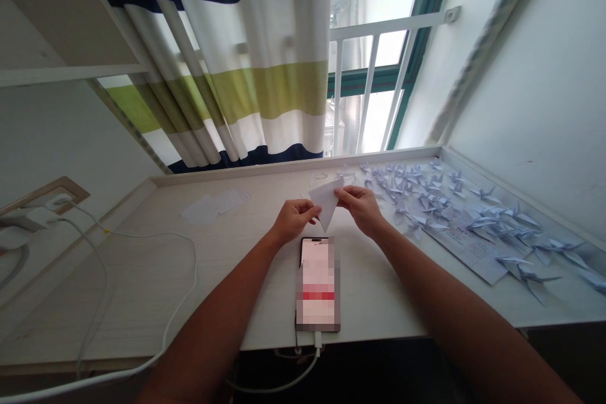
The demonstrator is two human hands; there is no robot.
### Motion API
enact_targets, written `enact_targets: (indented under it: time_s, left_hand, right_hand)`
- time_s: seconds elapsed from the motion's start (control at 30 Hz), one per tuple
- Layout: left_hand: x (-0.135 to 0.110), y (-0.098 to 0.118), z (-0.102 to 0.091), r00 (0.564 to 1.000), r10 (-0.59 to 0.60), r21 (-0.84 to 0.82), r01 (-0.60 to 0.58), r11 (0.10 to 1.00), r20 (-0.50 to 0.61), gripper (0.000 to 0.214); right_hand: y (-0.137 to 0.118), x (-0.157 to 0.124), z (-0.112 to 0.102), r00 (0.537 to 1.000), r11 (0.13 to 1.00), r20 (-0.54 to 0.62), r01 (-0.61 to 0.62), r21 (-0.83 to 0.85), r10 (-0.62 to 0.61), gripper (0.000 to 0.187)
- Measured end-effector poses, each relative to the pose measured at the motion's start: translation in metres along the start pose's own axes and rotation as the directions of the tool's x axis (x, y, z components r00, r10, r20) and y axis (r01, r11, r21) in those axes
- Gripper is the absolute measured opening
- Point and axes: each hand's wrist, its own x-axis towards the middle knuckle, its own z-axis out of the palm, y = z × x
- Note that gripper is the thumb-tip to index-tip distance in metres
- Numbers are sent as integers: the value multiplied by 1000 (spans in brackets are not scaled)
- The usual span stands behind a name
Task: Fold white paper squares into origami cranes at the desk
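Note:
Both hands hold a folded white paper triangle point(327, 202) a little above the pale wooden desk point(142, 278). My left hand point(294, 218) pinches its left corner, fingers closed. My right hand point(362, 205) pinches its upper right edge, fingers closed. The triangle's point hangs downward between the two hands. Directly below them a phone point(318, 284) lies flat on the desk with its screen lit and a cable plugged into its near end.
Several folded paper cranes point(435, 202) lie spread over the desk's right side, some on a printed sheet point(468, 246). Blank paper squares point(213, 207) lie at the back left. A white charger cable point(180, 303) loops across the left. A striped curtain point(246, 76) and window rail stand behind.

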Motion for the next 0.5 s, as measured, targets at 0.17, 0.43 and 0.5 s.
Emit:
enact_targets:
  time_s: [0.17,0.43,0.5]
  left_hand:
    - [3,1,-3,994,-5,-46,0,999,-109,36]
    - [1,1,3,995,-90,-117,85,990,-38,44]
    - [1,3,5,997,-79,-132,75,988,-24,44]
  right_hand:
    - [0,-1,2,999,999,39,-32,-14,33,35]
    - [0,0,0,999,999,-26,-20,-36,19,35]
    - [-1,2,-2,999,1000,-32,-3,-24,3,34]
